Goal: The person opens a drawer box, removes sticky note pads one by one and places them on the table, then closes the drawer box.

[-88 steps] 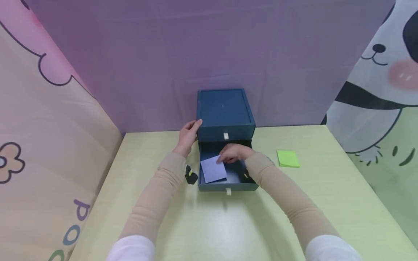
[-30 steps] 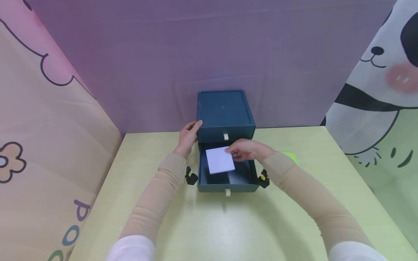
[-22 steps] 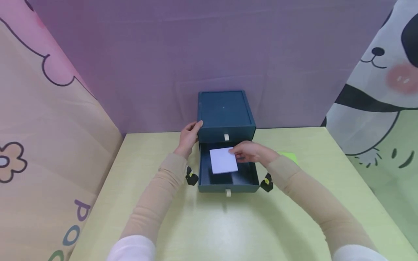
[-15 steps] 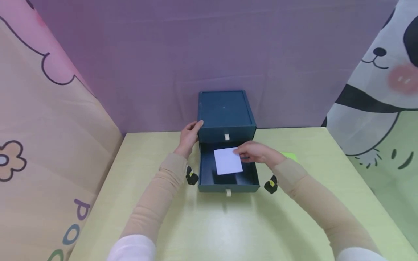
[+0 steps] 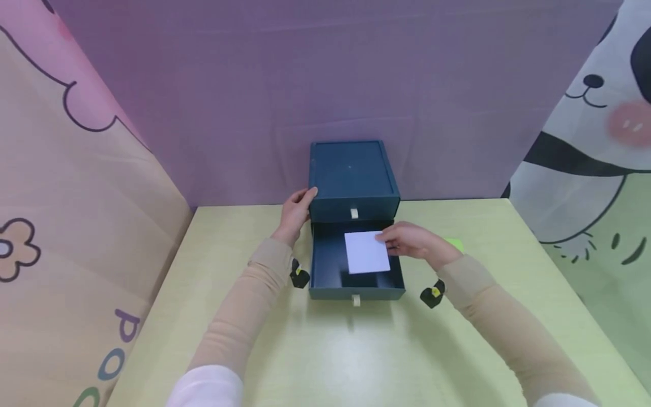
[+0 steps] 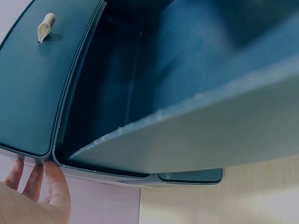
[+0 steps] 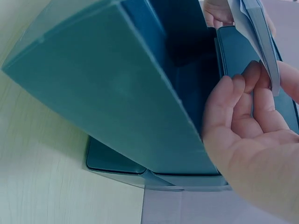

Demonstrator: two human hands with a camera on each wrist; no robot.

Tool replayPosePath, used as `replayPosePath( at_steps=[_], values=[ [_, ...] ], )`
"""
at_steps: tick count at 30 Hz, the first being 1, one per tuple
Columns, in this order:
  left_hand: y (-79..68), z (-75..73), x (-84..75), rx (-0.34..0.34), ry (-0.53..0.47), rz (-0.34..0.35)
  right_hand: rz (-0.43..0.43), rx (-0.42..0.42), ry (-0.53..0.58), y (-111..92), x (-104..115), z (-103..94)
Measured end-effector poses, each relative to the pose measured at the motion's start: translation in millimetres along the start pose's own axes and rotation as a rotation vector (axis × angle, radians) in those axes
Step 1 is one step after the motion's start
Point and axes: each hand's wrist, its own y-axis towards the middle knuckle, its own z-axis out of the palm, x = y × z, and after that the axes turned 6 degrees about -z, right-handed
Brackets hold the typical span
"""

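Observation:
A dark blue drawer cabinet (image 5: pixel 353 169) stands against the back wall. Its middle drawer (image 5: pixel 335 294) is pulled out. Thumb and fingers of my right hand (image 5: pixel 409 242) pinch a pale lilac pad of sticky notes (image 5: pixel 367 252) by its right edge, above that drawer. The pad's stacked sheets show edge-on in the right wrist view. My left hand (image 5: pixel 295 213) touches the cabinet's left side at the front corner, thumb up by the upper edge. Fairly straight fingers (image 6: pixel 58 191) meet the cabinet's edge in the left wrist view.
A bright green sticky note pad (image 5: pixel 454 244) lies on the table right of the cabinet, partly hidden by my right arm. The top drawer, with its cream pull tab (image 5: pixel 354 213), is pushed in. A lower drawer (image 7: pixel 114 156) sits under the pulled-out one.
The lilac pad lay tilted in the drawer's left part under my right fingers. It is now held up and has moved right with that hand. My left hand stays at the cabinet.

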Motion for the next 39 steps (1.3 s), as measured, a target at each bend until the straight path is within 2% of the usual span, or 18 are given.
replayPosePath(
  at_steps=[9,16,20,25,39],
  values=[
    [1.2,0.7,-0.3,0.0,-0.008,0.006,-0.025,-0.008,-0.015,-11.5,-4.4,-12.0],
    [1.4,0.1,1.2,0.001,-0.004,-0.007,-0.042,0.021,0.045,-17.0,-14.7,-21.5],
    [1.0,0.4,1.9,0.005,0.002,-0.009,-0.053,0.025,0.04,-21.3,-20.8,-29.0],
    [1.3,1.1,1.8,-0.001,-0.001,0.003,-0.074,0.032,0.032,-27.3,-30.0,-42.7],
    [3.2,0.1,3.5,0.0,0.001,-0.003,-0.039,-0.006,0.169,-44.9,-76.1,-90.6]
  ],
)
